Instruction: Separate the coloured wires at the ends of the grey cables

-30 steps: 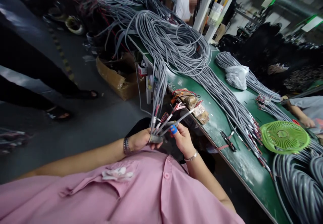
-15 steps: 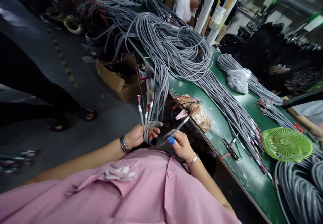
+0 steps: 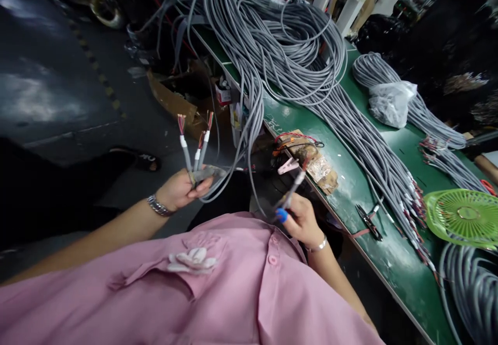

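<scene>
My left hand [image 3: 179, 190] is closed around a small bunch of grey cable ends [image 3: 193, 150] that stand upright, their stripped red and white wire tips fanned above my fingers. My right hand [image 3: 299, 220], with a blue cover on one fingertip, pinches a single grey cable [image 3: 292, 191] whose stripped end points up toward the table edge. The two hands are apart, held over my lap in front of my pink shirt. The held cables trail up to a big heap of grey cables [image 3: 280, 49] hanging off the green table [image 3: 373, 262].
On the table lie a long cable bundle [image 3: 373, 163], a taped brown block with red wires [image 3: 311, 158], black cutters [image 3: 368, 215], a green plastic fan guard [image 3: 462, 215], a clear plastic bag [image 3: 391, 104]. A cardboard box [image 3: 175, 104] sits on the floor to the left.
My left hand has moved left and up with its bunch of cable ends. My right hand has drawn one cable away to the right. The view has tilted down.
</scene>
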{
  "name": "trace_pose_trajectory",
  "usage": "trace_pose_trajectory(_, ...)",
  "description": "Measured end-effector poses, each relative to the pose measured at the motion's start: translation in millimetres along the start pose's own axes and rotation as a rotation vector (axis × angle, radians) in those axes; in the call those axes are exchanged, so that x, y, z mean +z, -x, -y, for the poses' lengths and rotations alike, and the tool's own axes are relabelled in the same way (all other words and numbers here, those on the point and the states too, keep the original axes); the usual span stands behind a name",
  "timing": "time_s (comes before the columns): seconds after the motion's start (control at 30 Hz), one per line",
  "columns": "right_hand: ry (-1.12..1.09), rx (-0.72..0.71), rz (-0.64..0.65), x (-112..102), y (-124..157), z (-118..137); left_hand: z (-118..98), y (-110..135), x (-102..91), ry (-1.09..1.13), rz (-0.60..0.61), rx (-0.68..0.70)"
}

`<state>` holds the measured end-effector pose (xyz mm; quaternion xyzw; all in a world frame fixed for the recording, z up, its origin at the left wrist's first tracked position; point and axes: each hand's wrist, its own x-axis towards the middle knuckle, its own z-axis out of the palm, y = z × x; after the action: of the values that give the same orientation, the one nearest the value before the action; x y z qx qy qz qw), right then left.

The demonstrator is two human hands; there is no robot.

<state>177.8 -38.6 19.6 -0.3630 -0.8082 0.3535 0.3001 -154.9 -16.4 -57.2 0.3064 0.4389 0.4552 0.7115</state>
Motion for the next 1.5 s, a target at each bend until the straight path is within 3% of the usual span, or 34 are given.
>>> trace_pose_trajectory(0.13,0.050,-0.009,0.222,39.6,-16.5,-19.3,3.8,-11.0,58.2,0.050,0.105,0.063)
trace_pose_trajectory(0.23,-0.002,0.052,0.256,57.9,-20.7,-32.7,9.8,-18.1,98.4,0.078,0.170,0.055)
trace_pose_trajectory(0.33,-0.063,0.113,0.246,60.8,-16.0,-39.3,13.4,-22.7,116.9,0.140,0.204,0.033)
trace_pose_trajectory(0.53,-0.163,0.225,0.277,60.1,-8.9,-44.8,15.0,-25.2,119.8,0.133,0.226,0.002)
trace_pose_trajectory(0.67,-0.245,0.318,0.319,58.7,-7.0,-45.8,16.7,-18.8,123.7,0.033,0.162,0.024)
trace_pose_trajectory(0.73,-0.332,0.385,0.234,54.2,-5.7,-43.2,17.9,-15.3,124.8,-0.004,0.113,0.019)
trace_pose_trajectory(0.87,-0.574,0.504,-0.112,42.6,-11.0,-32.3,22.1,-11.0,124.0,-0.069,0.030,-0.006)
trace_pose_trajectory(0.93,-0.628,0.522,-0.213,39.7,-18.7,-26.3,24.0,-9.3,124.4,-0.097,0.012,-0.022)
trace_pose_trajectory(1.03,-0.650,0.530,-0.243,39.9,-30.3,-19.8,23.2,-6.5,126.1,-0.156,0.036,-0.048)
trace_pose_trajectory(1.27,-0.752,0.552,-0.258,44.5,-32.3,-12.6,15.5,-5.0,119.4,-0.448,0.259,-0.038)
trace_pose_trajectory(1.5,-0.924,0.662,-0.448,54.5,-28.2,-11.3,32.7,-9.3,120.6,-0.236,0.052,0.060)
